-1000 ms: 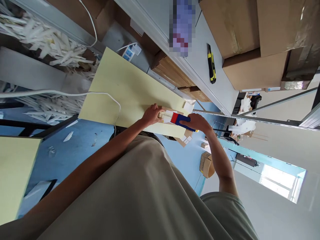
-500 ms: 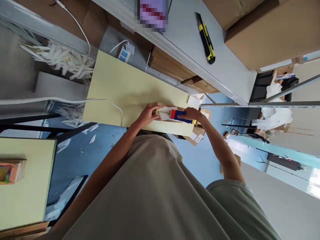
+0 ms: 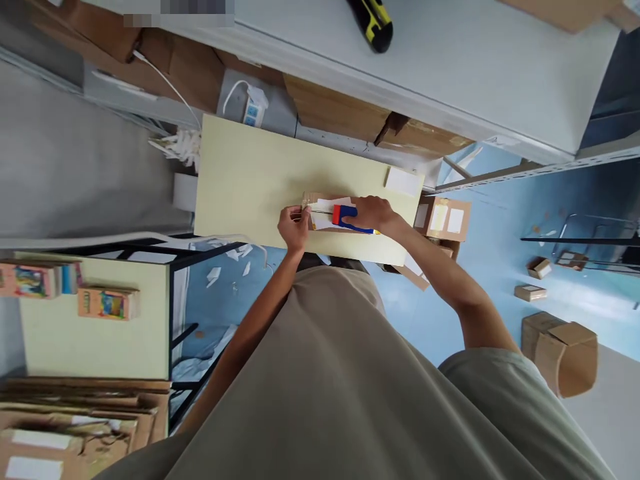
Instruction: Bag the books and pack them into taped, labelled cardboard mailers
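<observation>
In the head view, the person's right hand (image 3: 373, 213) grasps a blue tool (image 3: 345, 212) with a red end, held on top of a cardboard box (image 3: 311, 199) on the pale yellow table (image 3: 245, 173). The left hand (image 3: 294, 228) is curled at the box's left end; whether it grips the cardboard cannot be told. White labels (image 3: 333, 202) lie on the box's top, their print too small to read. Towards the table's far right corner sits a white packet (image 3: 403, 181). Beyond the right end, a brown carton (image 3: 447, 220) bears pale labels, likewise unreadable. At left, orange books (image 3: 109, 303) have colourful covers with illegible lettering.
</observation>
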The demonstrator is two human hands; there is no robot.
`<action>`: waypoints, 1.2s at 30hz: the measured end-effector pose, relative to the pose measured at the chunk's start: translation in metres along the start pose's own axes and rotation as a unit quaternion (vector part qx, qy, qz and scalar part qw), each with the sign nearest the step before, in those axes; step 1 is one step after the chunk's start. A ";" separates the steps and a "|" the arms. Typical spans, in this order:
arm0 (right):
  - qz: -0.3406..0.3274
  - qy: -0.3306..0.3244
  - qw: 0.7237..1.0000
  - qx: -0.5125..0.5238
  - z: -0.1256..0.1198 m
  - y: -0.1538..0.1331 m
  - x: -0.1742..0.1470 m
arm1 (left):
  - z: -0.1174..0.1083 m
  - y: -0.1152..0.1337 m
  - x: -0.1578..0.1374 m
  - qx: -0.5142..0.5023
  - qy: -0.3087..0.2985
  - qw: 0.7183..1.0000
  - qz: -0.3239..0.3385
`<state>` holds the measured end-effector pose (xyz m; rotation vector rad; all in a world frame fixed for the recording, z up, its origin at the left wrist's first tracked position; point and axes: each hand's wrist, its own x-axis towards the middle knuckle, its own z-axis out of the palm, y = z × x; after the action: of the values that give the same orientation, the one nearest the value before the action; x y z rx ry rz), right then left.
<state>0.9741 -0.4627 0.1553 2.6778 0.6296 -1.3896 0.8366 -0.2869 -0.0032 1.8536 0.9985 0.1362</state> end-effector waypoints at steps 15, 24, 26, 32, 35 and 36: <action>0.006 -0.048 0.995 0.087 0.003 0.149 -0.087 | 0.010 -0.006 0.003 0.026 0.013 0.999 0.019; 0.064 -0.027 0.997 0.043 0.045 0.144 -0.054 | 0.011 0.008 0.001 0.049 0.052 0.996 0.045; 0.074 -0.016 0.996 0.043 0.054 0.135 -0.047 | 0.009 0.009 0.000 0.061 0.050 0.996 0.051; 0.085 0.042 0.995 0.043 0.078 0.100 -0.042 | 0.006 0.007 -0.004 0.087 0.058 0.993 0.057; 0.092 0.077 0.992 0.032 0.089 0.088 -0.043 | 0.005 0.003 -0.003 0.083 0.054 0.994 0.049; 0.101 0.085 0.991 0.030 0.093 0.085 -0.043 | 0.004 0.001 -0.001 0.077 0.049 0.995 0.046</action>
<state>0.9128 -0.5760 0.1229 2.8339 0.3204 -1.1570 0.8381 -0.2909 -0.0044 2.0511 1.0135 0.2126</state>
